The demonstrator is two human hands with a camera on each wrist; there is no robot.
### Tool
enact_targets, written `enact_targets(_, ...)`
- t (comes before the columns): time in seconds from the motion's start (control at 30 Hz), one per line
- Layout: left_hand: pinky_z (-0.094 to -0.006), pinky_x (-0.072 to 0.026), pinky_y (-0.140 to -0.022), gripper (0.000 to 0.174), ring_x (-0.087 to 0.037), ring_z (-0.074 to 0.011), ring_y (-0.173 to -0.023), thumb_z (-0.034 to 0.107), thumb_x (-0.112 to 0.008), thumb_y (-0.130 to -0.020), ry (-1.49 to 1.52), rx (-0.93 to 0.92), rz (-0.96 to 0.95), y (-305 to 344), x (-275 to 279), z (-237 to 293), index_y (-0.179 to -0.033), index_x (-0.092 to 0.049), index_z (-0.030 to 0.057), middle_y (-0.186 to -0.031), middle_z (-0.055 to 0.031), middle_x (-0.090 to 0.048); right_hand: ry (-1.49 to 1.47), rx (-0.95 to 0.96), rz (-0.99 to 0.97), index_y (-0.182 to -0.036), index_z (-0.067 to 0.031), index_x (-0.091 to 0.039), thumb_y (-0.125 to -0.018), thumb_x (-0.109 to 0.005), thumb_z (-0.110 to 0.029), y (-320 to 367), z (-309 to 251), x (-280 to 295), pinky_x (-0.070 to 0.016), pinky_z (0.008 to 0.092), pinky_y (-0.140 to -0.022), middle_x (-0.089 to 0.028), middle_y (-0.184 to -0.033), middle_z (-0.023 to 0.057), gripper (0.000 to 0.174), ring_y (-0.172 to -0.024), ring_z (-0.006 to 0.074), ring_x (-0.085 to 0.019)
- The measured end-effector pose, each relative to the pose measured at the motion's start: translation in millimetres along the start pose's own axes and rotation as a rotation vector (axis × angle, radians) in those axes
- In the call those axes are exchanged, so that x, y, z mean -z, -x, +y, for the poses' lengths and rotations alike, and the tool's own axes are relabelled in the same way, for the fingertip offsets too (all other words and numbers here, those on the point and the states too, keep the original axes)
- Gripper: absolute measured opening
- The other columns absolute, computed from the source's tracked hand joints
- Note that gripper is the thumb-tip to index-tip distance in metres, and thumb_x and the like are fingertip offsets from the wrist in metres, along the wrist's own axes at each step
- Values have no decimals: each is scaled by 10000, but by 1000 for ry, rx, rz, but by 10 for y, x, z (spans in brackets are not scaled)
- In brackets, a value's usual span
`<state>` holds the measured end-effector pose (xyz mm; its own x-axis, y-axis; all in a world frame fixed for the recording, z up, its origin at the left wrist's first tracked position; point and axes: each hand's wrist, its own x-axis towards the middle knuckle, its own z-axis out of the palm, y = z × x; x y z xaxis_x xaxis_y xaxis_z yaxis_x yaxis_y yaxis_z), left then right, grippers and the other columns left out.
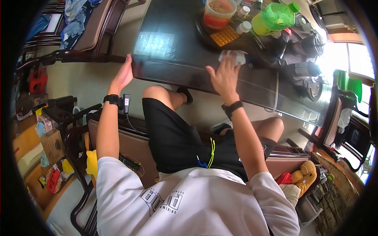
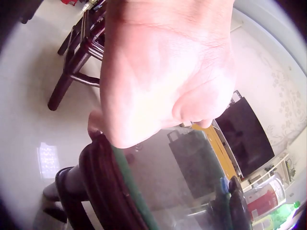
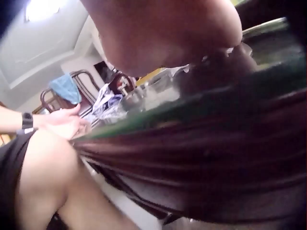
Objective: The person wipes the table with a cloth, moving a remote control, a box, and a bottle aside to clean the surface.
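My right hand (image 1: 225, 80) lies on the dark glass-topped table (image 1: 179, 55) with fingers extended, pressing a white tissue (image 1: 241, 58) against the surface near the front edge. Part of the tissue sticks out beyond the fingertips; the rest is hidden under them. At the table's left corner my left hand (image 1: 125, 75) is held upright beside the edge, fingers straight and holding nothing. In the left wrist view the heel of the left hand (image 2: 168, 72) fills the top, right over the table's rounded wooden corner (image 2: 103, 177). The right wrist view is blurred.
Behind the tissue stand an orange-red tub (image 1: 219, 15), a blister pack (image 1: 224, 36), white bottles (image 1: 244, 27) and a green bottle (image 1: 275, 19). A dark thermos-like container (image 1: 313, 45) stands farther right. Wooden chairs (image 1: 100, 27) flank the table; the person's knees (image 1: 157, 95) are close below its edge.
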<state>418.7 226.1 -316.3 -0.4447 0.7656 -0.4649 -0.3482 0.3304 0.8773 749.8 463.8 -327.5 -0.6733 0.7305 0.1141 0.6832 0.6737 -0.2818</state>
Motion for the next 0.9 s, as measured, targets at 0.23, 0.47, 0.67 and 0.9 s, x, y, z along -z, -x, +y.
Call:
enact_targets(0.23, -345, 75, -1248, 934, 124, -165, -1558, 639, -341, -1032, -61, 13, 56, 10, -9, -10, -1611, 70, 33, -1706, -64, 118, -109, 306, -186, -1536, 54, -327, -897, -505, -680, 554, -467, 173, -200, 585, -1211, -282, -1623, 240, 989, -1521, 373, -241)
enact_targets(0.47, -360, 73, -1250, 941, 144, -163, -1554, 639, -334, -1033, 26, 48, 28, 11, -30, -6, -1603, 111, 37, -1700, -75, 153, 77, 239, -300, -1569, -3, -304, -877, -577, -617, 913, 395, 561, -160, 586, -1228, -279, -1639, 202, 964, -1546, 325, -207)
enact_targets(0.67, -380, 71, -1251, 957, 149, -168, -1553, 661, -327, -1023, 13, 45, 40, 19, 13, -25, -1605, 100, 33, -1701, -73, 148, 107, 15, -151, -1573, 36, -249, -976, -494, -577, 569, 909, 486, -168, 618, -1205, -268, -1627, 255, 890, -1540, 384, -191)
enact_targets(0.9, -347, 62, -1253, 907, 142, -156, -1555, 592, -378, -1047, 114, 28, -23, 7, 21, -42, -1613, 83, 54, -1706, -64, 121, 42, -29, -57, -1552, 81, -262, -972, -501, -599, 45, 113, 48, -190, 640, -1188, -237, -1612, 323, 925, -1531, 431, -185)
